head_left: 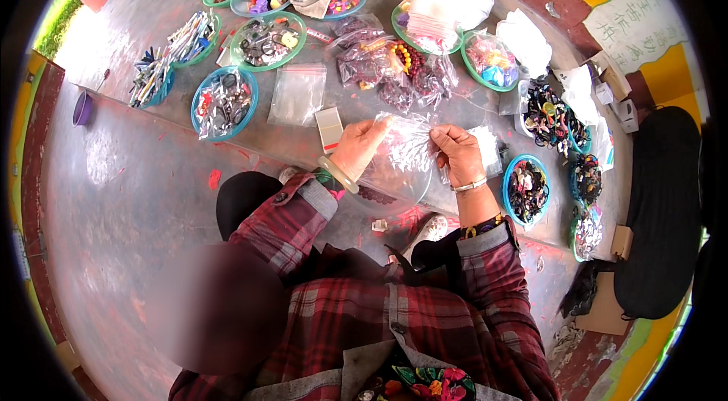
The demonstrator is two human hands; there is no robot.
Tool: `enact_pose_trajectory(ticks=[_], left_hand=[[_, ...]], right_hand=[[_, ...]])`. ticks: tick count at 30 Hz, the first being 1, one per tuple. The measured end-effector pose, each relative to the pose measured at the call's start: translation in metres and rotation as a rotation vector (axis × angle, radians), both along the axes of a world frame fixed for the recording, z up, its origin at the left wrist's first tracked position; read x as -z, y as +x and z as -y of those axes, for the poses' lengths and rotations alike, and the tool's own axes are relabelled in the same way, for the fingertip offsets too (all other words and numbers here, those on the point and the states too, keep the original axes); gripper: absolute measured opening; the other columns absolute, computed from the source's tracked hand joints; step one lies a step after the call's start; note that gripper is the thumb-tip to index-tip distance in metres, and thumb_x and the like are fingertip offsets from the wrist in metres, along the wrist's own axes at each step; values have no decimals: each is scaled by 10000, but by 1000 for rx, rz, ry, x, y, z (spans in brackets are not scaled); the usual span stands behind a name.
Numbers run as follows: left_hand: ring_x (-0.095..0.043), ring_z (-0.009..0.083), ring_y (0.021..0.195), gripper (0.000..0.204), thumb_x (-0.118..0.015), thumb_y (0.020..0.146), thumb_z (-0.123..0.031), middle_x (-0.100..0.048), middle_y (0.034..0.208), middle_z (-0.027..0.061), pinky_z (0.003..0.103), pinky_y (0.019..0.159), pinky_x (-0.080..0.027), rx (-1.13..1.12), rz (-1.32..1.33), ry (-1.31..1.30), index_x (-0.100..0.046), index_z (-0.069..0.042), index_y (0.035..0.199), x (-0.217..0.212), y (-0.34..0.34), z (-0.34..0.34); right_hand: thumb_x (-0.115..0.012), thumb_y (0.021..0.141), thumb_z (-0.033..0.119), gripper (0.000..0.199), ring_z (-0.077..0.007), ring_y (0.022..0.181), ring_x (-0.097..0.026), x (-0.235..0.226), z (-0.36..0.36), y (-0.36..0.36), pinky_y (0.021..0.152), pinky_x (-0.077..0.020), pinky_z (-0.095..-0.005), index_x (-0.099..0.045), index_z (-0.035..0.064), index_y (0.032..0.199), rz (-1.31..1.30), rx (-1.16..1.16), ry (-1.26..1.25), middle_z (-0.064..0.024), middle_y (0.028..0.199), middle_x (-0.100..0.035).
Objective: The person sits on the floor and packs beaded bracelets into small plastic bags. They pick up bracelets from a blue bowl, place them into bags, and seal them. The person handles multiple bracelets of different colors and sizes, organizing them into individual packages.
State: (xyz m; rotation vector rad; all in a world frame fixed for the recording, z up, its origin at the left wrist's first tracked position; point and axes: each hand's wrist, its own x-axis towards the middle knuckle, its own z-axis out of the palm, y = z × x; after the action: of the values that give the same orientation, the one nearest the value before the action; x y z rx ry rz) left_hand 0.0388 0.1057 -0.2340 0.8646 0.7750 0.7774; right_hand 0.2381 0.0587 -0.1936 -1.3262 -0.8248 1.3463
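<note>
Holding a clear plastic bag (pixel 409 147) between them, the hands are set apart at its two sides: the left hand (pixel 360 146) is closed on its left edge, and the right hand (pixel 459 154) pinches its upper right part between thumb and bent fingers. Just beside the left hand lies a small white card (pixel 329 128) with a red stripe, near some flat clear bags (pixel 297 95), while a blue basin (pixel 505 188) of small dark, mixed pieces stands near the right hand. Beyond the held bag, dark-red bagged bundles (pixel 364 67) lie on the grey surface (pixel 322 56).
</note>
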Motion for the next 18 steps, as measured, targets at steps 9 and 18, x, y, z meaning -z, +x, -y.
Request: enact_pose_trajectory(ticks=[9, 18], left_hand=[[-577, 85, 855, 305, -507, 910, -238, -620, 932, 51, 220, 737, -474, 22, -103, 231, -564, 19, 1066, -14, -4, 1], [-486, 51, 678, 390, -484, 914, -332, -564, 712, -5, 217, 601, -410, -24, -174, 269, -611, 35, 882, -26, -3, 6]], right_hand=[[-629, 814, 121, 73, -42, 504, -490, 1, -1, 7, 416, -363, -158, -634, 48, 813, 34, -102, 13, 21, 636, -567], [-675, 768, 90, 54, -51, 566, -495, 6, -4, 3, 462, -368, -179, -651, 50, 795, -82, 131, 73, 7, 720, -609]])
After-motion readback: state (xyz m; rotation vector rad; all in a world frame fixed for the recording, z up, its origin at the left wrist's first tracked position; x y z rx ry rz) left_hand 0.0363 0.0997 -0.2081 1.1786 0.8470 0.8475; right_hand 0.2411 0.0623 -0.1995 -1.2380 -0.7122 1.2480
